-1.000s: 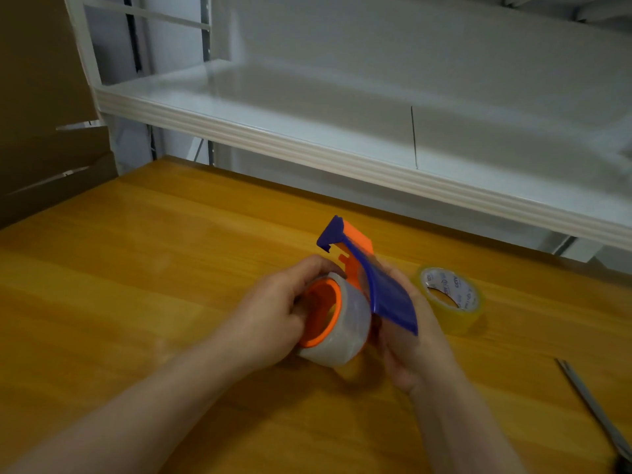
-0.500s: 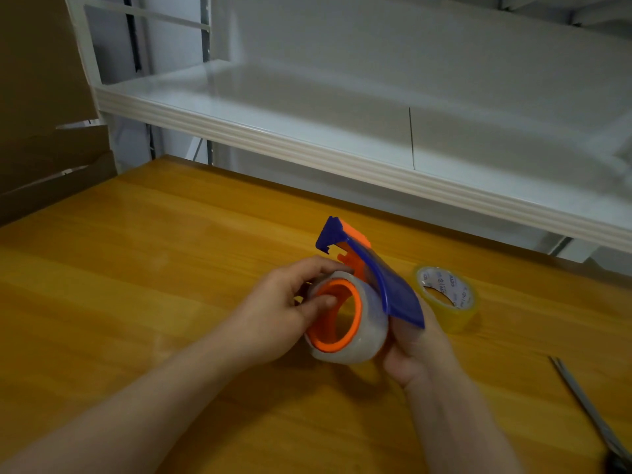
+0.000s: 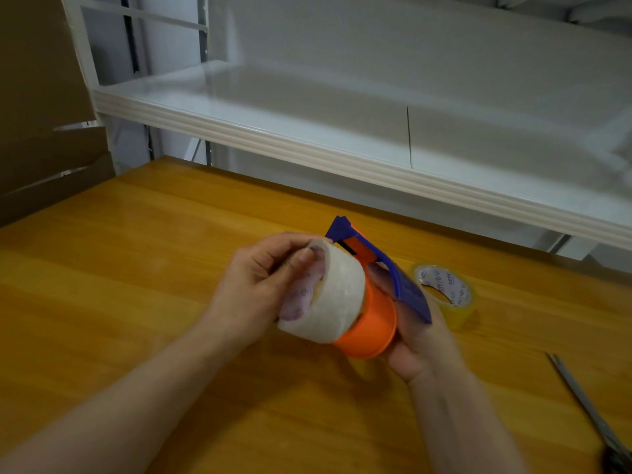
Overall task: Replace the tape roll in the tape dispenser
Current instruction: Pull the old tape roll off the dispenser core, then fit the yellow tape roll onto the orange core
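Above the orange wooden table (image 3: 136, 268), left hand (image 3: 253, 289) gripping clear tape roll (image 3: 337, 295) half off orange hub (image 3: 371, 326), right hand (image 3: 420, 340) clasping blue-and-orange plastic dispenser (image 3: 403, 282).

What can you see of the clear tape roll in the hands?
The clear roll is a wide ring of cloudy, whitish tape, with a printed core showing at its open end. It is tilted and sits partly off the dispenser's orange hub, above the table. The left hand grips it, thumb inside the core. The right hand holds the dispenser.
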A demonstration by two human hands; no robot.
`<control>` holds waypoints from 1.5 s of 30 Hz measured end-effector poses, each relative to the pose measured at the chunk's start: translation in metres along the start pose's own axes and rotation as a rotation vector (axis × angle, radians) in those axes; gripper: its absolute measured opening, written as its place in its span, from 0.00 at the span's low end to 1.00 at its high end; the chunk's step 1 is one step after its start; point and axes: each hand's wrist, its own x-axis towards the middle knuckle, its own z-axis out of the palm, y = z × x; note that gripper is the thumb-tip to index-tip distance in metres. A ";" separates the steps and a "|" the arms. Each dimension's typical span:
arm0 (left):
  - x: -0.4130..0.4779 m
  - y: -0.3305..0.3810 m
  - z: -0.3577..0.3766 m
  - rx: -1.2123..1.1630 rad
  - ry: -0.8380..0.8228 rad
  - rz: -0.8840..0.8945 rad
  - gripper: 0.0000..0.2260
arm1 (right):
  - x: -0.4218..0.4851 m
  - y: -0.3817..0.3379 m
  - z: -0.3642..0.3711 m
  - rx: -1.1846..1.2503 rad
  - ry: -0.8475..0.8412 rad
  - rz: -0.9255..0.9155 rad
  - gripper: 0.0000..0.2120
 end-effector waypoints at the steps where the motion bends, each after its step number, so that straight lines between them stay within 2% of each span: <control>1: 0.002 0.001 -0.003 0.007 0.036 0.003 0.08 | 0.001 0.000 -0.002 0.000 0.009 0.006 0.07; 4: 0.011 0.002 -0.018 0.060 0.217 -0.079 0.07 | 0.002 0.000 -0.004 -0.004 0.050 0.020 0.21; 5: 0.015 0.001 -0.026 0.122 0.279 -0.121 0.07 | 0.003 0.000 -0.004 -0.003 0.062 0.025 0.22; 8: 0.024 -0.011 -0.054 0.369 0.411 -0.281 0.09 | 0.003 0.001 -0.003 0.002 0.075 0.045 0.16; 12: 0.034 -0.027 -0.079 0.637 0.478 -0.419 0.13 | 0.003 0.004 -0.001 0.000 0.077 0.074 0.12; 16: 0.041 -0.036 -0.076 0.894 0.478 -0.432 0.11 | 0.003 0.004 -0.001 -0.007 0.066 0.080 0.12; 20: 0.044 -0.048 -0.080 0.999 0.526 -0.417 0.11 | 0.005 0.006 -0.004 0.010 0.080 0.083 0.12; 24: 0.041 -0.049 -0.081 1.113 0.553 -0.407 0.18 | 0.006 0.006 -0.003 0.021 0.079 0.095 0.11; 26: 0.036 -0.038 -0.072 1.177 0.544 -0.285 0.21 | 0.005 0.006 -0.004 0.028 0.085 0.097 0.11; 28: 0.031 -0.022 -0.057 1.124 0.460 -0.107 0.20 | 0.004 0.005 -0.004 0.035 0.087 0.099 0.11; 30: 0.026 -0.008 -0.038 0.916 0.300 -0.093 0.19 | 0.005 0.005 -0.004 0.035 0.083 0.092 0.11; 34: 0.011 0.004 -0.001 0.682 -0.078 -0.242 0.24 | 0.006 0.006 -0.003 0.006 0.064 0.073 0.14; 36: 0.007 0.007 0.009 0.494 -0.235 -0.392 0.30 | 0.007 0.007 -0.002 -0.010 0.053 0.067 0.17; 38: 0.005 0.009 0.014 0.297 -0.344 -0.575 0.27 | 0.006 0.008 -0.002 -0.010 0.045 0.067 0.19; 41: 0.002 0.006 0.016 0.198 -0.391 -0.690 0.15 | 0.007 0.009 -0.002 0.014 0.033 0.070 0.19; 45: 0.001 0.002 0.016 0.189 -0.305 -0.706 0.11 | 0.008 0.013 0.000 0.000 0.001 0.097 0.19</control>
